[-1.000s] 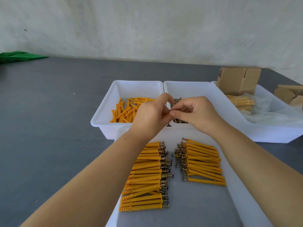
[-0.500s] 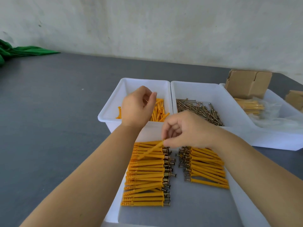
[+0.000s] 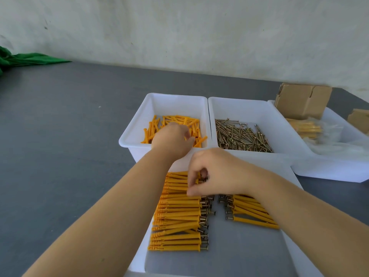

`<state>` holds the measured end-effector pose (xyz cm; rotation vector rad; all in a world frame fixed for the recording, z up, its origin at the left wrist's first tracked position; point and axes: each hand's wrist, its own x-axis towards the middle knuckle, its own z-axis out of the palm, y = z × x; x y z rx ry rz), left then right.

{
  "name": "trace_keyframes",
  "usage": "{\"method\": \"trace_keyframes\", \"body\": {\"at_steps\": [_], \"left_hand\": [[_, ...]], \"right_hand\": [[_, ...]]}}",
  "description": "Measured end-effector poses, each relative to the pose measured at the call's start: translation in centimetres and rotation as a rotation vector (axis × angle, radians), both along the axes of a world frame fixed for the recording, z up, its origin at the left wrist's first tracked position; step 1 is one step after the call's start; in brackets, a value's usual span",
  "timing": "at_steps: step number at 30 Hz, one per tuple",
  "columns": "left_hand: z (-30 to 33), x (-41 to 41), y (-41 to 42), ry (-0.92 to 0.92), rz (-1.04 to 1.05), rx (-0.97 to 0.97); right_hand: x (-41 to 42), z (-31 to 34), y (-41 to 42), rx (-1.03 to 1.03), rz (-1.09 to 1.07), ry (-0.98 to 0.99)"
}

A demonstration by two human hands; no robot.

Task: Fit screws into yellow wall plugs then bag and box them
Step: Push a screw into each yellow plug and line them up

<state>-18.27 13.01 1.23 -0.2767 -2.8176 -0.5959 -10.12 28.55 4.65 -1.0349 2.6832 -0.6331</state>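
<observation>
Biggest risk I see here is the neat left row (image 3: 176, 213) of finished plug-and-screw sets in the near tray (image 3: 137, 262) getting messed up. The right hand (image 3: 215, 172) is down at the far end of that row, fingers curled in a narrow pinch on what looks like one assembled plug (image 3: 192, 177) being set down, though the fingers hide most of it, so I can't say how firm the hold is. If it lets go crooked or drags the knuckles back across the row, the screw heads (image 3: 203, 204) facing the middle of the near tray could snag and pull neighbours out of line, or a loosely seated screw could slide out of its plug. The second row (image 3: 251, 211) sits just to the right across a thin gap, so a stray piece could roll into it and muddle the count for bagging. Meanwhile the left hand (image 3: 172, 139) is in the plug bin (image 3: 129, 134) right behind the near tray, fingers bent down into the loose yellow plugs (image 3: 173, 120); can't tell if it has one yet. Grabbing blind, it could lift two at once or flick one over the rim. The screw bin (image 3: 283, 128) sits just right of the plug bin, with bagged sets (image 3: 305, 128) and a cardboard box (image 3: 301, 100) further right.
</observation>
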Motion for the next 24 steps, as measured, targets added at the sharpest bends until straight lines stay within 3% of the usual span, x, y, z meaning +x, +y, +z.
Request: {"method": "trace_keyframes", "body": {"at_steps": [4, 7, 10, 13, 18, 24], "left_hand": [[0.1, -0.4, 0.5, -0.242, -0.043, -0.216], [0.3, -0.7, 0.8, -0.350, -0.072, -0.283], [0.2, -0.8, 0.8, -0.358, -0.098, -0.299], [0.1, -0.7, 0.6, -0.326, -0.128, -0.269], [0.2, -0.3, 0.1, -0.243, -0.211, -0.182], [0.3, 0.1, -0.1, -0.141, -0.295, -0.089]], "right_hand": [[-3.1, -0.2, 2.6, -0.191, -0.349, 0.301], [-5.8, -0.8, 5.6, -0.026, -0.640, 0.412], [-7.8, -1.8, 7.5, 0.253, -0.764, 0.110], [-8.7, -1.9, 7.6, 0.339, -0.719, -0.229], [-8.9, -1.8, 7.5, 0.351, -0.688, -0.289], [-9.0, -2.5, 8.0, 0.133, -0.762, -0.170]]}}
